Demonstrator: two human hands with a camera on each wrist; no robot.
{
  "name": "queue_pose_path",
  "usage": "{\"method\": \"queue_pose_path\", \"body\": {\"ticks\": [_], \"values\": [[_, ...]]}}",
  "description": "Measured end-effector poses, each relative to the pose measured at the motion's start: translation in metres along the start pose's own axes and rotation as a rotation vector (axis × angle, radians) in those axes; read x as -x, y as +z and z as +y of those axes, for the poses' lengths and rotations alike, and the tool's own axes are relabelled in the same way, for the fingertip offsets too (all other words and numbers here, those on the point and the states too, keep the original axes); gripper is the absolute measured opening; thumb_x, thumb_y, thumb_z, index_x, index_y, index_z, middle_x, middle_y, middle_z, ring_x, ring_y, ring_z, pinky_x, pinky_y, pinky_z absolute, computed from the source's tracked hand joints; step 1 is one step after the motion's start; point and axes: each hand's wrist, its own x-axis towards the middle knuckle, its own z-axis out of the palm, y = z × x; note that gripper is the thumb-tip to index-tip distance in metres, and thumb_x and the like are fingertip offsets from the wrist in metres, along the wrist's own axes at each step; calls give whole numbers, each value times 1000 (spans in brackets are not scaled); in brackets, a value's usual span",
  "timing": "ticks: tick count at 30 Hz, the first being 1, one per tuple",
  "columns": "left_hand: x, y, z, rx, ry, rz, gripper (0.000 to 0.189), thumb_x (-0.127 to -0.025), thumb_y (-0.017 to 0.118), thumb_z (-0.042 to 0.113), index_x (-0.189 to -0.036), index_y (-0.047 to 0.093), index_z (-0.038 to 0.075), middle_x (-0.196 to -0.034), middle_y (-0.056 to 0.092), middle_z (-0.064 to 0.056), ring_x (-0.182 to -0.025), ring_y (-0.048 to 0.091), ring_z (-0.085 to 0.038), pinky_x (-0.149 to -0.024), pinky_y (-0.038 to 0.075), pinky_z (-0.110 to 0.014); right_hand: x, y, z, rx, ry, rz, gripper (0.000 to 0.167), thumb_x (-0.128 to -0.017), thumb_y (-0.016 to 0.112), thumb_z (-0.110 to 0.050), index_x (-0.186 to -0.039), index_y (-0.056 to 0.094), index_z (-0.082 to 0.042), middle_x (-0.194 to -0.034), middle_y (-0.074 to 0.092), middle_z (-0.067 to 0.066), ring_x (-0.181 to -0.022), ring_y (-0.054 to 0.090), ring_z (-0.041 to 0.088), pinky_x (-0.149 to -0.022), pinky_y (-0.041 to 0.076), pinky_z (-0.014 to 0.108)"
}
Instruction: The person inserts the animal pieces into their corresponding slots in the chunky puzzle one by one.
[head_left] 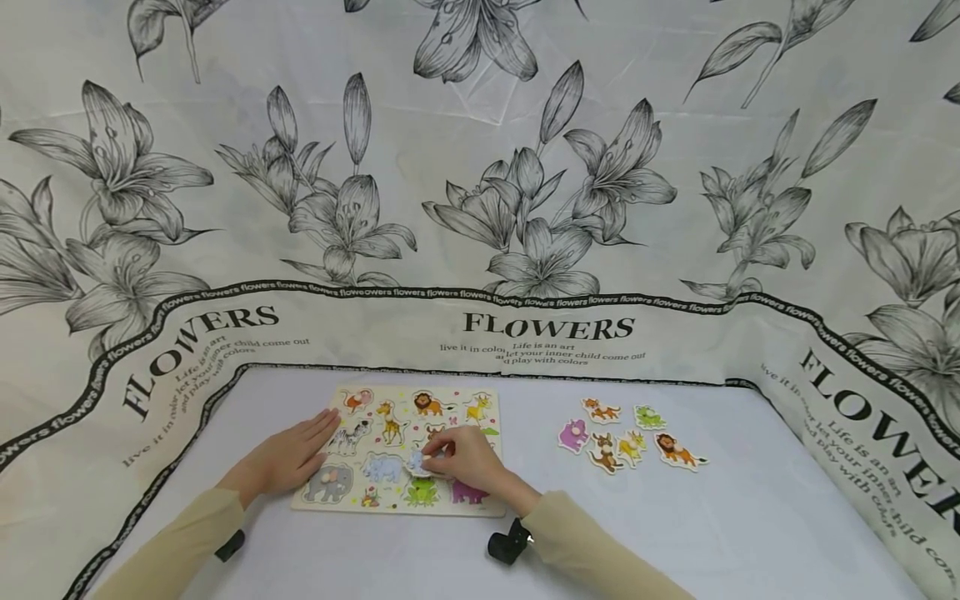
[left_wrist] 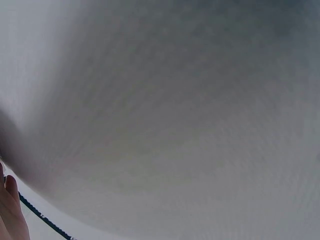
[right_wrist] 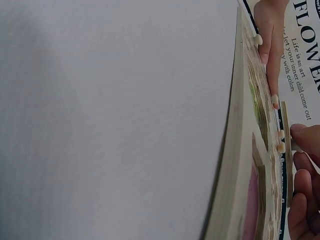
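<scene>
A wooden animal puzzle board (head_left: 397,507) lies on the white table. My left hand (head_left: 296,454) rests along its left edge with the fingers straight; in the left wrist view only part of that hand (left_wrist: 12,212) shows at the lower left. My right hand (head_left: 468,457) pinches a light-blue animal puzzle piece (head_left: 417,460) over the board, near the green frog picture (head_left: 422,493). In the right wrist view this piece (right_wrist: 287,165) appears edge-on between thumb and fingers, above the board's side (right_wrist: 227,175). The fingers hide part of its face.
To the right of the board lie several loose pieces, among them a purple hippo (head_left: 573,436), a green frog piece (head_left: 649,417) and a lion piece (head_left: 678,451). Small knobs (right_wrist: 281,147) stand up from the board. A flower-printed cloth (head_left: 555,333) rises behind the table.
</scene>
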Motion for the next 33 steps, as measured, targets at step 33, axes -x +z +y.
{"method": "queue_pose_path", "body": {"ticks": [33], "values": [[-1, 4, -5, 18, 44, 47, 54, -99, 46, 26, -143, 39, -5, -149, 39, -22, -137, 39, -38, -113, 36, -43, -30, 45, -29, 25, 5, -50, 11, -78, 79, -16, -87, 76, -11, -81, 74, -1, -63, 55, -4, -59, 47, 10]]}}
